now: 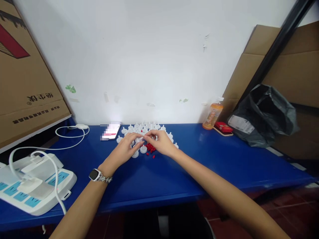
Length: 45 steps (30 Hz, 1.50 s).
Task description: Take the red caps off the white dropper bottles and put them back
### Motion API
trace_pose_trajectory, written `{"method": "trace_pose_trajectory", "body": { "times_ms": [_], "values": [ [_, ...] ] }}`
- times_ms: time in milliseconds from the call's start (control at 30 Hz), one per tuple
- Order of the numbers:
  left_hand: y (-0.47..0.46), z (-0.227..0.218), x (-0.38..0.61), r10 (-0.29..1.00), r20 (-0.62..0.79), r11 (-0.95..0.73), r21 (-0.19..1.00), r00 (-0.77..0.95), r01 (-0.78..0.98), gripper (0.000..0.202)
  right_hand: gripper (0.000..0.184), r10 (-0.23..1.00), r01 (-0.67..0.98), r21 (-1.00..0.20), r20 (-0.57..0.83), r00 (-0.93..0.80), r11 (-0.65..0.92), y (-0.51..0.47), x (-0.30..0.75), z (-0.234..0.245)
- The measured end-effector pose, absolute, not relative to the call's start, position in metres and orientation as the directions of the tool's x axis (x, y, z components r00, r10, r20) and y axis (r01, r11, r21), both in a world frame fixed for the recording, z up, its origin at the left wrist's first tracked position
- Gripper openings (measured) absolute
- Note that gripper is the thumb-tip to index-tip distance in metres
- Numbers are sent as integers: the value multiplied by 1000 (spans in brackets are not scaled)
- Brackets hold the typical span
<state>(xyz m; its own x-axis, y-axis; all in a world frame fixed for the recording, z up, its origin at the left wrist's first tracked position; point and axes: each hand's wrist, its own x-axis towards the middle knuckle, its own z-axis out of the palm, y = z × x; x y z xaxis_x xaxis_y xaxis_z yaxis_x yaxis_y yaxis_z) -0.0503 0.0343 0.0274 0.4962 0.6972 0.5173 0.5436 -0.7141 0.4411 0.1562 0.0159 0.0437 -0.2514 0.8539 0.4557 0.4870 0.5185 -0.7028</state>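
Observation:
My left hand [127, 146], with a watch [94, 175] on its wrist, pinches a white nozzle cap [139, 140] between thumb and fingers. From the other side my right hand [160, 141] reaches the same cap, thumb and fingertips closed at its tip; whether a small red piece is between them is hidden. Below the hands lie small red pieces [151, 148] in a loose heap, one [154, 156] apart in front. Several more white nozzle caps [143, 149] lie around and behind the hands.
A lit phone [112, 130] lies left of the caps. Farther left are a white power strip [67, 179] and its cables. An orange drink bottle [213, 114], a red box [223, 126] on a phone and a grey plastic bag [264, 116] stand right. A white wall [154, 59] closes the back.

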Motion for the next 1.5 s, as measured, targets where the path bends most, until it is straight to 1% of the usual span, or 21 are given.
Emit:
{"method": "trace_pose_trajectory", "body": {
  "times_ms": [33,100,167,233,333,433,567,600,633,667,733,767,800,833,867,933,1033,1133,1367,1500],
  "values": [
    [35,27,-50,699,512,-714,452,500,535,35,23,844,519,-668,466,-266,533,8,161,41],
    [35,26,-51,708,510,-704,465,488,536,36,18,808,611,-537,469,-357,582,-8,173,36],
    [35,25,-52,721,503,-691,471,477,548,36,15,774,688,-372,419,-475,623,-20,186,31],
    [34,25,-51,729,496,-682,472,471,558,37,15,760,726,-257,361,-541,638,-27,194,27],
    [32,23,-49,728,496,-683,468,473,560,36,17,749,737,-191,333,-573,649,-28,197,23],
    [30,21,-47,726,492,-686,464,481,561,35,15,737,727,-184,339,-585,662,-24,192,21],
    [29,22,-47,714,498,-696,431,492,575,33,9,735,707,-238,371,-567,666,-21,188,19],
    [29,23,-47,707,503,-702,420,496,575,32,6,733,688,-276,384,-561,671,-20,188,19],
    [28,24,-46,700,510,-709,409,500,574,31,4,736,659,-338,403,-544,672,-19,187,19],
    [28,26,-46,693,519,-714,401,500,574,30,2,748,617,-426,423,-511,662,-16,186,20],
    [26,27,-45,687,530,-719,392,498,574,29,3,803,483,-642,452,-387,595,-9,180,24],
    [25,27,-44,690,532,-715,395,491,577,28,7,837,386,-744,456,-304,546,-4,176,27],
    [24,27,-44,698,530,-707,403,482,581,28,11,865,273,-823,451,-220,499,1,171,30],
    [23,26,-43,707,527,-698,413,471,585,27,16,884,154,-873,443,-148,463,6,165,33],
    [22,25,-43,716,525,-689,423,460,589,28,21,896,41,-898,434,-92,439,11,158,36],
    [21,23,-42,724,529,-680,437,443,589,28,26,911,-125,-905,412,-21,407,19,145,39],
    [22,22,-42,710,545,-695,441,445,568,26,30,932,-223,-907,361,30,358,23,132,36],
    [23,21,-42,700,548,-708,441,459,552,25,31,948,-269,-910,312,55,315,23,129,30],
    [23,21,-43,707,528,-700,425,471,575,26,27,956,-310,-905,271,109,292,18,126,32],
    [21,21,-41,712,531,-696,443,460,566,26,26,949,-285,-905,298,107,316,15,121,32]
  ]
}}
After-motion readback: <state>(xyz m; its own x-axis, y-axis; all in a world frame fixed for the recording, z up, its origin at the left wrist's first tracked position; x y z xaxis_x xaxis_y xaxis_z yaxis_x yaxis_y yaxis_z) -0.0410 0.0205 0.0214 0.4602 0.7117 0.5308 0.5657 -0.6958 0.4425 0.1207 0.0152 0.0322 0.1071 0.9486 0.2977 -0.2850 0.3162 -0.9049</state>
